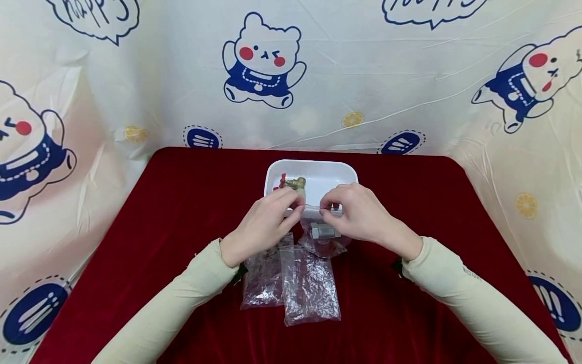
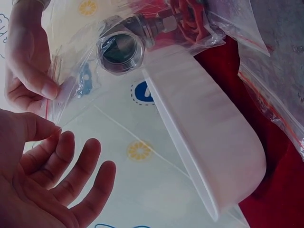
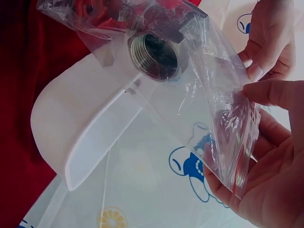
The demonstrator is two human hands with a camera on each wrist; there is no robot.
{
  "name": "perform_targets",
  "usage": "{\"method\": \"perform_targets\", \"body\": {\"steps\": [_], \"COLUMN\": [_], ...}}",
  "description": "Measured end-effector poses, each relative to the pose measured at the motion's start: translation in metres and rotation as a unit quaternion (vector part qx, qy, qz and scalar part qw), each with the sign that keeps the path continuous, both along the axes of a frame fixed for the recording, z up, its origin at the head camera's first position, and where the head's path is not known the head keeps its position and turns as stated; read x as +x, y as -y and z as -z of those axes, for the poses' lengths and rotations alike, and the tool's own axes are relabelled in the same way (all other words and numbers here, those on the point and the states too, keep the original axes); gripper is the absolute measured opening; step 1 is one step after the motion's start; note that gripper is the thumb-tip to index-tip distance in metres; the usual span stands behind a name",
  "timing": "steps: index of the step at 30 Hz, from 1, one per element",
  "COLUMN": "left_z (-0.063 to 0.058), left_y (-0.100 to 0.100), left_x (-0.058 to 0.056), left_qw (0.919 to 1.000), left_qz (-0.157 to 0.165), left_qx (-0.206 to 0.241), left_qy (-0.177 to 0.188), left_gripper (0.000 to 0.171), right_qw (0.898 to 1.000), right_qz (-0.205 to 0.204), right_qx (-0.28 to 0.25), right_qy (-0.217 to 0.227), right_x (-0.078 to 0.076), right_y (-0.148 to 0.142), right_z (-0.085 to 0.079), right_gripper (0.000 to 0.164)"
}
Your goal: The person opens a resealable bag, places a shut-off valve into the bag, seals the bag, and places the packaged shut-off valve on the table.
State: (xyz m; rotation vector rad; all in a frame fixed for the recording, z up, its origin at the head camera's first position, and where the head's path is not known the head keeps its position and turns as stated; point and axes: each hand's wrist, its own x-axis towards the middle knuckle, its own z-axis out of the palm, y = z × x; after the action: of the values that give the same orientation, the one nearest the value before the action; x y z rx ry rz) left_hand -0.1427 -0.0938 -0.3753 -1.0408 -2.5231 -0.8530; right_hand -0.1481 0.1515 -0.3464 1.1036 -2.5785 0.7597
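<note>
My left hand (image 1: 268,220) pinches one end of the open edge of a clear zip bag (image 1: 324,248) between thumb and forefinger, its other fingers fanned out in the left wrist view. The right hand (image 1: 361,212) pinches the same edge a short way off, with the bag hanging between both hands. Inside the bag is a silver metal valve (image 1: 325,231). The left wrist view shows its wide threaded end, hex body (image 2: 152,29) and red handle (image 2: 191,23) through the plastic. A red line (image 3: 243,161) runs along the bag's zip edge.
Behind the hands stands a white plastic tub (image 1: 313,163) holding a brass valve (image 1: 297,183) with a red handle. Two flat clear zip bags (image 1: 313,293) overlap on the dark red cloth (image 1: 204,202) nearer the person. A printed curtain (image 1: 341,76) surrounds the table.
</note>
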Motion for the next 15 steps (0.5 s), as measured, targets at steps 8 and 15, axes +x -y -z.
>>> {"method": "perform_targets", "body": {"steps": [8, 15], "left_z": [0.0002, 0.0012], "left_y": [0.0005, -0.0001], "left_x": [0.0000, -0.0009], "left_qw": [1.0000, 1.0000], "left_qz": [-0.001, 0.002], "left_qx": [0.000, 0.005], "left_qy": [0.002, 0.002], "left_gripper": [0.009, 0.009], "right_qw": [0.999, 1.000], "right_qz": [0.021, 0.011], "right_qx": [0.015, 0.011], "right_qy": [0.019, 0.016], "right_x": [0.0009, 0.0008], "right_y": [-0.0054, -0.0085], "right_z": [-0.0014, -0.0018], "right_gripper": [0.006, 0.007]}}
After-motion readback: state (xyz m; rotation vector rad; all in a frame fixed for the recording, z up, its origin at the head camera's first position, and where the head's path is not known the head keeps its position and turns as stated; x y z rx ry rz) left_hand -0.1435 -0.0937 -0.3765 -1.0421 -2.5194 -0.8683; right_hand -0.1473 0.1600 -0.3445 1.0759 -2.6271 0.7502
